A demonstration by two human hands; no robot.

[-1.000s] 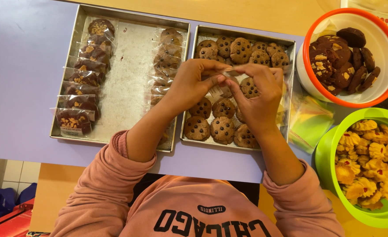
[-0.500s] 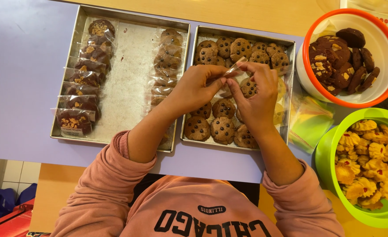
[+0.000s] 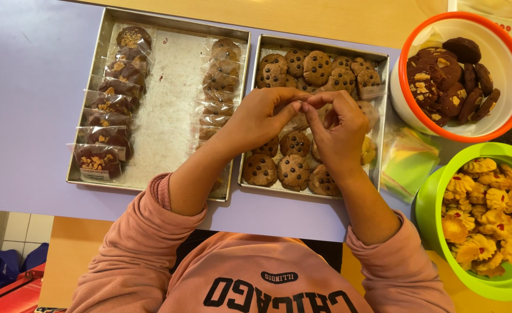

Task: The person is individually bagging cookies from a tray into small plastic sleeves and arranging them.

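Cookie bag (image 3: 298,119), small and clear, sits pinched between both hands over the cookie tray (image 3: 383,116). Left hand (image 3: 262,119) and right hand (image 3: 337,130) press fingertips together on its top edge. It looks light, thin, slippery and crumbly inside, so hold the edges. Fingers hide most of it.

Two trays (image 3: 169,104) side by side, bowls (image 3: 502,64) right

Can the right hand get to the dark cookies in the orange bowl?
Probably yes: the orange bowl sits open just beyond the tray, nothing blocking. But the right hand is busy pinching a small clear wrapper with the left hand.
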